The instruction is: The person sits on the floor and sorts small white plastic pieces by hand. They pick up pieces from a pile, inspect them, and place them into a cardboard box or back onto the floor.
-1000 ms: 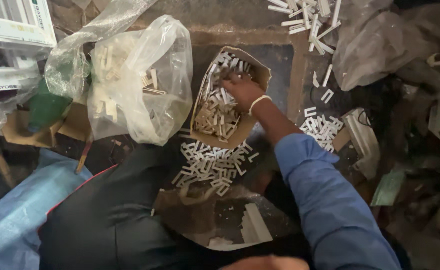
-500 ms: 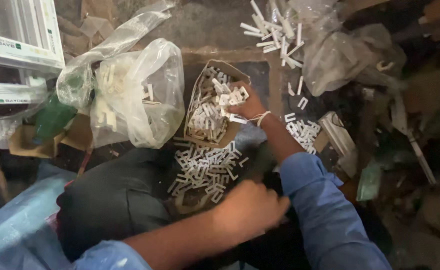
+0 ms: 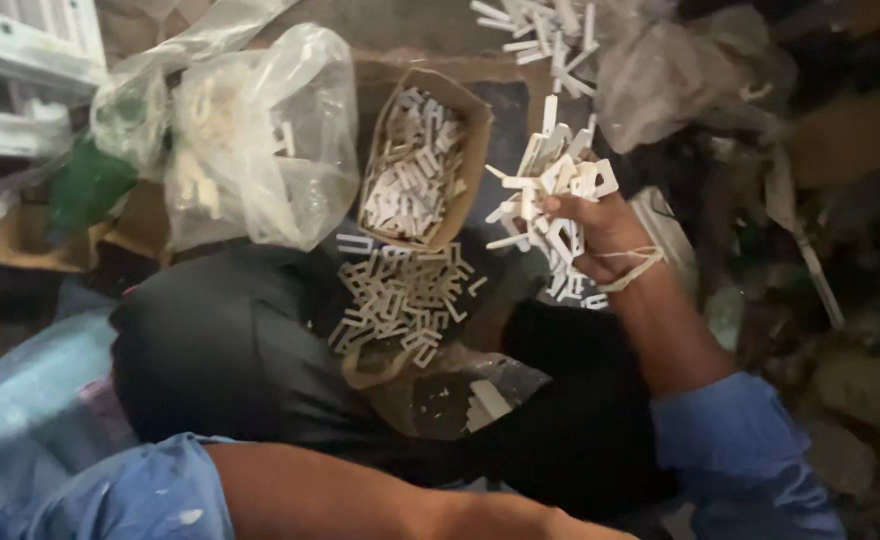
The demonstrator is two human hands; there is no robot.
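The right hand [image 3: 600, 235] is gripping a bunch of small white plastic pieces [image 3: 550, 185], lifted just beside an open cardboard box [image 3: 465, 150] holding similar pieces. More pieces are lying loose on dark cloth [image 3: 220, 350] below the box. A clear plastic bag [image 3: 260, 140] is sitting left of it.

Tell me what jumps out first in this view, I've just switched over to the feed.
The right hand, raised right of centre, grips a bristling fistful of small white plastic pieces. Just left of it an open cardboard box is heaped with the same pieces, and more lie scattered on the dark cloth below the box. A clear plastic bag of white parts sits upper left; the left forearm crosses the bottom edge, its hand out of view.
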